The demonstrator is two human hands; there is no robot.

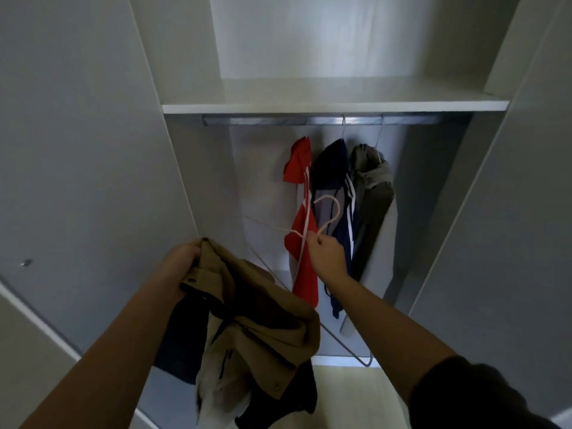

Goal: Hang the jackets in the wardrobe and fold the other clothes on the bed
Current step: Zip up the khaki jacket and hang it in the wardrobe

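Standing open, a white laminate wardrobe [198, 156] has one flat shelf [334, 105] over one grey metal rail [263, 120] bearing three garments: a red jacket [299, 164], a navy striped jacket [331, 168] and a grey jacket [373, 196]. In front, the left hand [182, 258] curls its fingers round a crumpled tan cloth jacket [263, 320]. The right hand [329, 255] pinches one pale thin hanger [333, 209].

There is one view only, from a wide-angle camera on the person's head. It faces forward and somewhat down into the open wardrobe [309, 41] from close by, so the shelf [334, 106] and the rail [402, 120] lie in the upper half. Both forearms enter from the bottom edge, and the left hand [182, 258] and right hand [328, 255] are near the centre.
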